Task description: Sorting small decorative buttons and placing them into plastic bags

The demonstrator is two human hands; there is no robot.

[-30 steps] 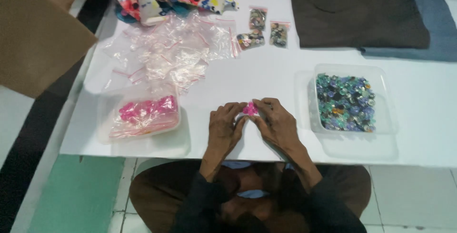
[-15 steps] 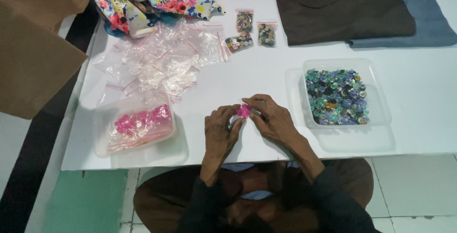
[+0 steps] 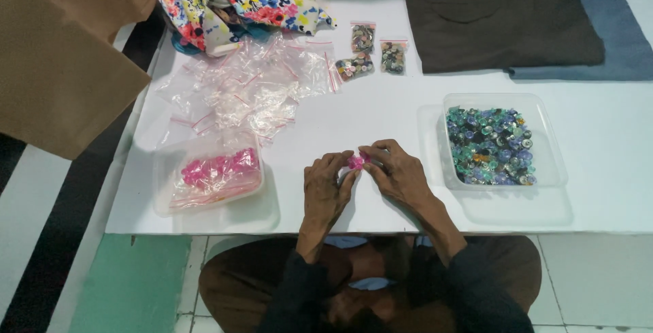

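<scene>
Head view | left hand (image 3: 325,187), right hand (image 3: 400,173) pinch pink piece (image 3: 356,162), probably bagged

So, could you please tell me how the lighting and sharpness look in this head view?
Head view: even, soft light on the white table; faint shadows beside the clear tubs; mild glare on the heap of plastic bags; both hands fairly sharp, but the pink piece between them is too small to make out.

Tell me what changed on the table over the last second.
Hardly anything. Both hands, left hand and right hand, keep pinching the small pink item between them at the table edge. The pink-filled container, bead tub and loose bags stayed put.
</scene>
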